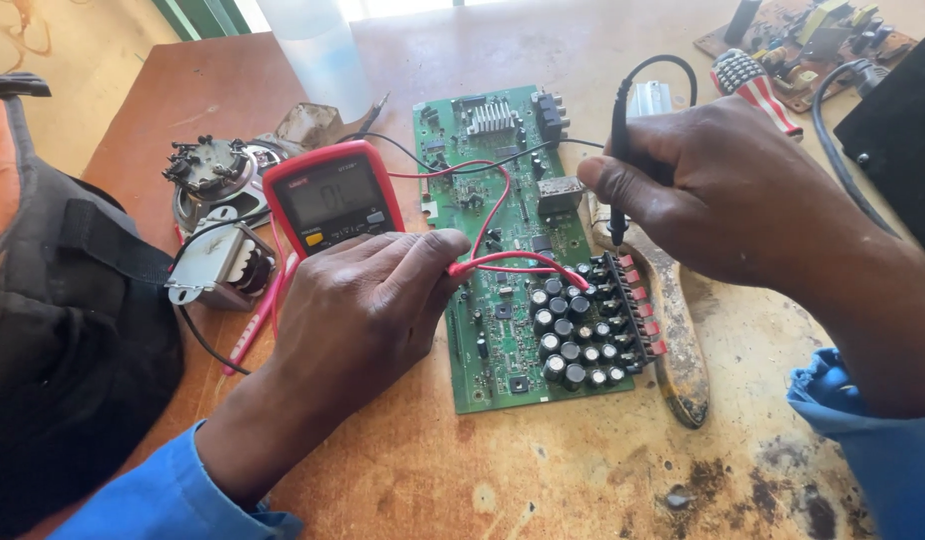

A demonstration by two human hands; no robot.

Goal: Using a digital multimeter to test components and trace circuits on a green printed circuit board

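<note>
Probing is under way on the green circuit board [503, 290], which lies mid-frame on the worktop [583, 470], long axis running from upper centre toward lower right. The right hand [743, 190] pinches the black probe [619, 160] upright, tip down by the red connector row [638, 305]. The left hand [368, 300] pinches the red probe [513, 262], pointing right toward the capacitors [573, 330]. Next, I judge, comes steady tip contact while reading the red meter [333, 195].

The left hand [368, 300] is laid palm-down, fingers curled, thumb and forefinger pinched together. The right hand [728, 190] is raised at the right, fingers closed in a pen-like grip, wrist bent inward.
</note>
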